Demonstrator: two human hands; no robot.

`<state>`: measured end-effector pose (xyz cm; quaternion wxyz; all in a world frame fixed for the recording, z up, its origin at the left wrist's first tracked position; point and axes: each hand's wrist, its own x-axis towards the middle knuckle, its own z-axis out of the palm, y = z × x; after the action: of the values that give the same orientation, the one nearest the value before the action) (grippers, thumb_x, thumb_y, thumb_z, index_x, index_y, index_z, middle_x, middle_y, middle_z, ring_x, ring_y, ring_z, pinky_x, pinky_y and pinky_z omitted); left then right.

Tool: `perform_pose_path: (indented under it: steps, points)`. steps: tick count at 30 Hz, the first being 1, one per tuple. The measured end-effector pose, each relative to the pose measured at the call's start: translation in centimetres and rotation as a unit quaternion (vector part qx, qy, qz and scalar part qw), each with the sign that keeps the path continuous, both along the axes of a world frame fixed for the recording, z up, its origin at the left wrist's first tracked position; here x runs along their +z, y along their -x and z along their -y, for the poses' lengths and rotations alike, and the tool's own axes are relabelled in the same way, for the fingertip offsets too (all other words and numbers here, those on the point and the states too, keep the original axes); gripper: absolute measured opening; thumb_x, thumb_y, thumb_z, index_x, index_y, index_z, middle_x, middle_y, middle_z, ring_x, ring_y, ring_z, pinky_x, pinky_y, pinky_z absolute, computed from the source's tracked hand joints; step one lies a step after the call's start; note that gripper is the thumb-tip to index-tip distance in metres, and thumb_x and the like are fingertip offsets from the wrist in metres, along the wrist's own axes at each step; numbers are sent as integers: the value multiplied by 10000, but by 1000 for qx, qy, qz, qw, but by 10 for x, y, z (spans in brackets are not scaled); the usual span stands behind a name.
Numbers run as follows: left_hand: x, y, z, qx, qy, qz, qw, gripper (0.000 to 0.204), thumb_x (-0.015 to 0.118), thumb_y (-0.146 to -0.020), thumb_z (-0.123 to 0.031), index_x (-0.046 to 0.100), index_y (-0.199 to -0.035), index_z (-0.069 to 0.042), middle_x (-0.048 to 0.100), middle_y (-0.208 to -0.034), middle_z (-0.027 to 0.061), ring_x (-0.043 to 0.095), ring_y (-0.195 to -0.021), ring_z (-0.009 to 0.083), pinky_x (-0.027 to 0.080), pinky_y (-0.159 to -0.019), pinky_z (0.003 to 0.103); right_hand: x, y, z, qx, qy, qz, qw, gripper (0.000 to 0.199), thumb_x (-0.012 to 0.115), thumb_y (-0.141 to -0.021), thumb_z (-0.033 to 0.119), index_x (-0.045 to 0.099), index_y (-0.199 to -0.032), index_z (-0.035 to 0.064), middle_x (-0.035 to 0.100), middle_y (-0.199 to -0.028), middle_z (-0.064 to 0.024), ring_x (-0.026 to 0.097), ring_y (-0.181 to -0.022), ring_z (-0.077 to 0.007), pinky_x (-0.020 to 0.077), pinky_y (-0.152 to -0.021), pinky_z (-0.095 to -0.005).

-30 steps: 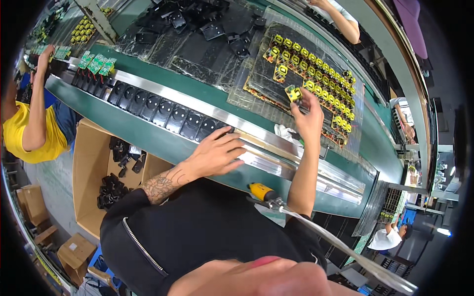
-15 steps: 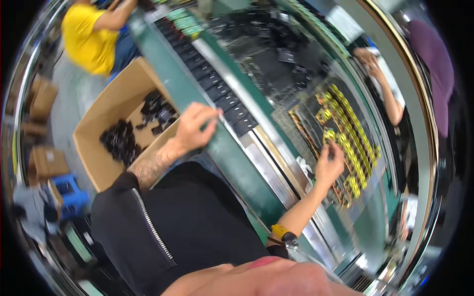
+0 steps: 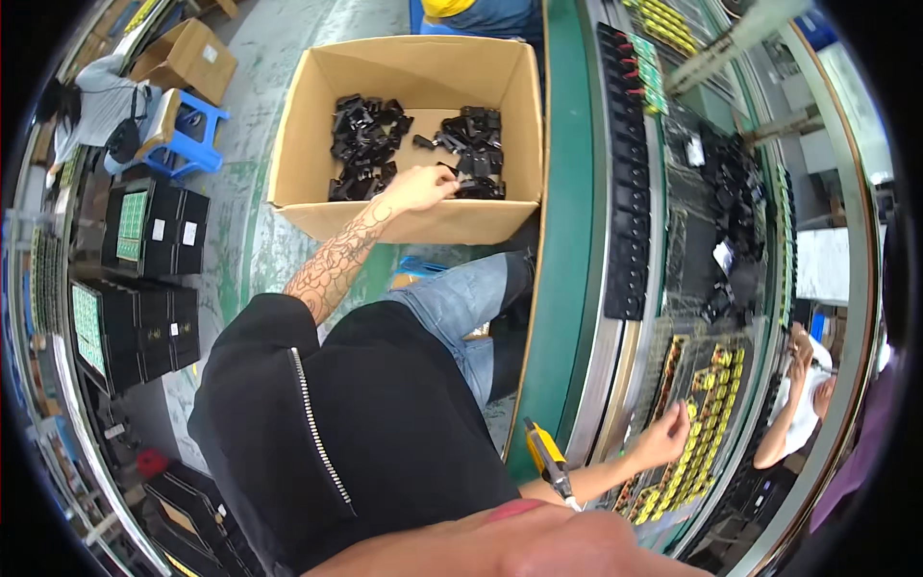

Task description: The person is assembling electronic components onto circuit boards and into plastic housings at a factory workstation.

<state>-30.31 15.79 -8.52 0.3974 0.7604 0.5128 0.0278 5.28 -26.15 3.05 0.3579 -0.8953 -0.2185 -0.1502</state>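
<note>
My left hand [image 3: 423, 188] reaches over the near wall of a cardboard box [image 3: 413, 223], its fingers bent together. Beside the fingertips lie black plastic parts [image 3: 478, 188], and more black parts [image 3: 365, 139] are heaped on the box's left side. Whether anything is pinched there I cannot make out. My right hand [image 3: 665, 437] hovers at the rows of small circuit boards with yellow components [image 3: 707, 423], thumb and fingertips pressed together. What lies between them, if anything, is too small to name. Left of those boards runs a line of black plastic cases [image 3: 627, 192].
A yellow electric screwdriver [image 3: 545, 452] hangs by my right forearm. A green work-line edge [image 3: 567, 240] runs beside the box. Loose black parts [image 3: 735, 202] lie farther along the bench. Co-workers sit around, one near a blue stool [image 3: 192, 135].
My view has swung left. My left hand has gone from above the green edge to the box. My right hand stays by the yellow-component boards with its fingers closed.
</note>
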Motion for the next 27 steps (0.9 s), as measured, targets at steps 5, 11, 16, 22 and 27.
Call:
perform_pose_path:
  steps: [5,11,16,22,27]
  points:
    - [-60,37,-85,-119,72,-53,989,557,623,-881,-459,636,-1256,-46,696,-1178,88,640,-1084,224,500,-913,309,-13,32,54,-93,-64,8,994,268,572,-972,143,687,-1151,-20,712,-902,-154,672,-909,-297,561,-860,-316]
    - [-185,204,-221,209,-21,-155,965,1033,819,-624,-615,483,-1401,-23,550,-1337,251,570,-1196,380,469,-1022,423,-56,87,7,101,-65,-347,930,246,597,-933,128,666,-1115,-22,691,-875,-147,642,-833,-262,528,-778,-295]
    - [-213,158,-219,349,-30,-71,934,1114,872,-598,-538,334,-1483,-128,407,-1447,264,474,-1280,414,432,-1045,500,-69,155,-39,193,-97,-576,789,233,617,-901,115,648,-1086,-24,674,-853,-141,616,-770,-233,500,-710,-278]
    - [-227,111,-177,228,-104,-184,951,660,773,-698,-396,492,-1290,-318,408,-1289,204,455,-1134,474,440,-992,526,-88,177,-148,374,-171,-747,522,227,642,-862,99,627,-1050,-26,653,-826,-133,585,-694,-198,466,-629,-258]
    - [-226,118,-132,-28,-36,-157,987,619,743,-723,-345,572,-1298,-191,531,-1247,239,506,-1118,439,465,-959,488,-88,187,-275,516,-113,-753,393,213,685,-903,172,645,-1068,45,644,-795,-59,568,-664,-120,457,-569,-229]
